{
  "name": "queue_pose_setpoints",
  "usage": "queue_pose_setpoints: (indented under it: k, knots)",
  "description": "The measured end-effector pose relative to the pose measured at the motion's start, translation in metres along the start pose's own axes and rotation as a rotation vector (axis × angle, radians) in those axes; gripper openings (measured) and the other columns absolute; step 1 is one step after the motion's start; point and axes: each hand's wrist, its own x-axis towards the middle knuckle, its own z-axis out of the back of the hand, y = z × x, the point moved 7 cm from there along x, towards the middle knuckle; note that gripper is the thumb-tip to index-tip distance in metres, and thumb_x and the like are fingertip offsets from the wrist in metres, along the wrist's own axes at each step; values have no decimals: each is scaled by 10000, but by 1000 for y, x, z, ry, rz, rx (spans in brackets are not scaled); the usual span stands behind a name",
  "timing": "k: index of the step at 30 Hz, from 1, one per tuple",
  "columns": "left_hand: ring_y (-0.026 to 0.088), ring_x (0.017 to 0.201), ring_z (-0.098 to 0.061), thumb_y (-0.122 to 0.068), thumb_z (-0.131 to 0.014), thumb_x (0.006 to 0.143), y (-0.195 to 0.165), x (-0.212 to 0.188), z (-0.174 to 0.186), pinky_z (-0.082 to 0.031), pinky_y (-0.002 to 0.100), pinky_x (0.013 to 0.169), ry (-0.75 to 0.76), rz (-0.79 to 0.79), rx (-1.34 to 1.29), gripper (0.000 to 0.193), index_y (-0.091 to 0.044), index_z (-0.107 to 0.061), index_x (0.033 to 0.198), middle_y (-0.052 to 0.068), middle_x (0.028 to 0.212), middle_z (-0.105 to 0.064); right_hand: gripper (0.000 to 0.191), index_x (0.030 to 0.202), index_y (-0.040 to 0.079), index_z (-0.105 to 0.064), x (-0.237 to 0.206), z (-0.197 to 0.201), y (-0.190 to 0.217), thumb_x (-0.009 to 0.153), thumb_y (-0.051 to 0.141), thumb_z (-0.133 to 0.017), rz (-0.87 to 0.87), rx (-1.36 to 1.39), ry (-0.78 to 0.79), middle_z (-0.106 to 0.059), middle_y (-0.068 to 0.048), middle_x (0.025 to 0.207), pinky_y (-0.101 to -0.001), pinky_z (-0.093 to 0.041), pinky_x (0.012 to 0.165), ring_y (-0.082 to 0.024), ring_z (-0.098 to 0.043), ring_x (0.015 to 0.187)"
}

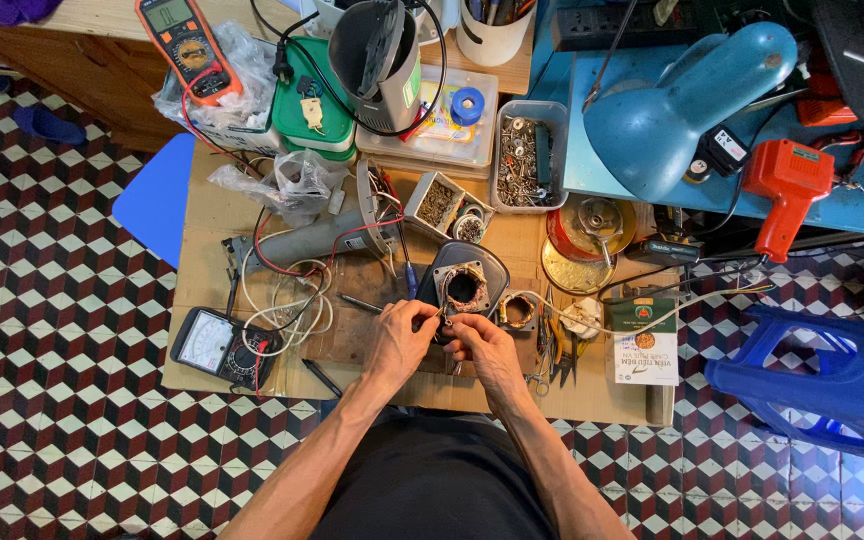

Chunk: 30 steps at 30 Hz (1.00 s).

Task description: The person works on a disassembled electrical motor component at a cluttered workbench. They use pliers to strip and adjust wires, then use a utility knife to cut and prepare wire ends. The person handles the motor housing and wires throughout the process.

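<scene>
My left hand [399, 340] and my right hand [480, 345] meet at the near edge of a dark motor housing [464, 283] with a round copper-wound opening. The fingertips of both hands pinch something small between them; what it is I cannot tell. The housing lies on a low wooden board [252, 215] on the floor. A second wound coil piece [518, 311] sits just right of my right hand. A thin screwdriver [360, 303] lies left of my left hand.
An analogue meter [220, 347] with leads lies at the left, an orange digital meter [184, 45] at the back. Trays of screws [529, 152], pliers [552, 350], a blue lamp [677, 105], an orange heat gun [787, 190] and a blue plastic stool [822, 380] surround the board.
</scene>
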Motion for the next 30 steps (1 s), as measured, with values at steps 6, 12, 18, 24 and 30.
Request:
queue_pose_setpoints:
  k: [6,12,18,24,30]
  knots:
    - [253,950,-658,-115,-750,881,-54,-27,40,-531,388,815,-217,-175,19,223,-35,-664,1071,87,1040,-664,230,1098,2,-677,1,2,-2,967,191,-683,-26,84,-33,-736,-92,933,-247,-530,648,-121,-667,738]
    - [250,930,-659,-153,-744,886,-64,-35,39,-538,379,798,-253,-213,14,128,-56,-727,969,82,1008,-652,211,1032,-6,-706,1,0,-3,954,189,-696,-20,54,-33,-737,-84,912,-232,-524,652,-119,-673,751]
    - [190,764,-667,-231,-709,906,-42,-26,23,-551,334,696,-151,47,-142,173,-104,-793,989,48,979,-691,202,1016,-5,-702,2,2,-2,966,189,-679,11,51,-15,-732,-81,900,-241,-528,667,-130,-679,763]
    - [173,766,-667,-232,-718,901,-38,-26,20,-554,312,695,-142,29,-183,180,-100,-795,997,48,963,-692,213,1018,5,-705,0,0,1,979,211,-667,32,25,-2,-725,-69,899,-240,-526,676,-124,-674,766]
    - [167,762,-675,-236,-712,907,-36,-23,19,-556,310,683,-113,26,-164,182,-97,-793,992,50,964,-694,220,1013,8,-707,-3,-1,5,986,220,-652,31,-12,-34,-726,-68,898,-240,-530,680,-117,-675,767]
